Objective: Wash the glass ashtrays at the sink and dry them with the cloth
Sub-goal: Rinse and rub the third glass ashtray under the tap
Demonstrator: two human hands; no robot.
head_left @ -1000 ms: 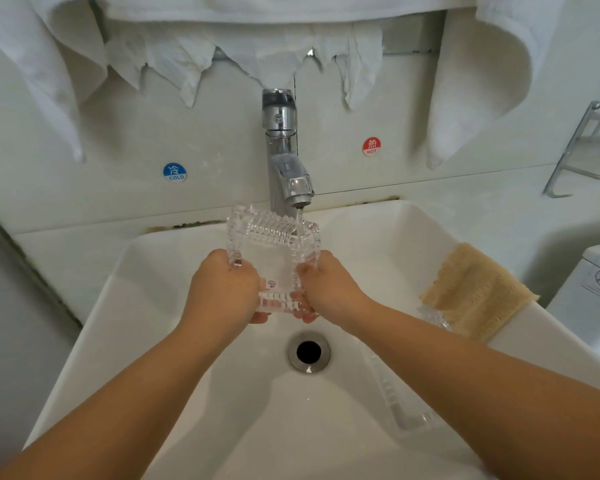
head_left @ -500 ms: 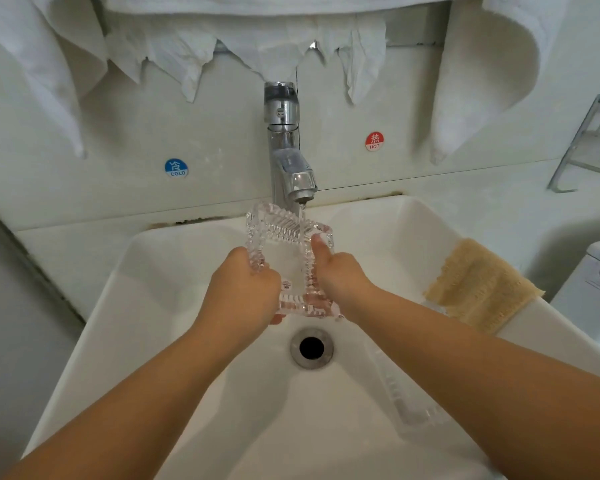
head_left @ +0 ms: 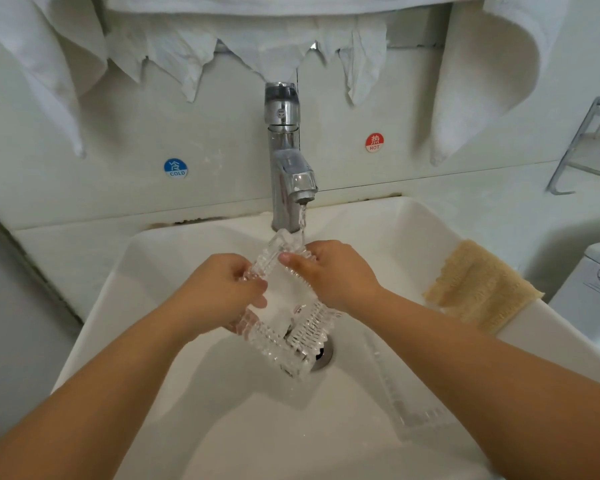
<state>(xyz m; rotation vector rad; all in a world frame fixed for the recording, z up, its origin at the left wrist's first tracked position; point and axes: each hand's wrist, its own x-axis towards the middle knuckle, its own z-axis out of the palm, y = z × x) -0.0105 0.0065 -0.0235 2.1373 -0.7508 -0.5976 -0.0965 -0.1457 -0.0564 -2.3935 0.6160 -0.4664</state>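
A square ribbed glass ashtray (head_left: 291, 327) is tilted on a corner over the white sink (head_left: 160, 271), with its top under the running water. My left hand (head_left: 219, 292) grips its left edge. My right hand (head_left: 333, 271) holds its upper right edge, thumb on the rim. A second clear glass ashtray (head_left: 409, 403) lies in the basin at the right, partly under my right forearm. A tan cloth (head_left: 482, 289) lies over the sink's right rim.
The chrome tap (head_left: 288, 157) stands at the back middle with water running. The drain (head_left: 323, 355) is half hidden by the held ashtray. White towels (head_left: 482, 81) hang above. A metal rack (head_left: 589, 147) is mounted at the right, with a white appliance (head_left: 596, 285) below it.
The ashtray has turned from nearly flat to steeply tilted on a corner and has dropped lower over the drain. My right hand has moved up to its top edge, and the water flow has grown stronger.
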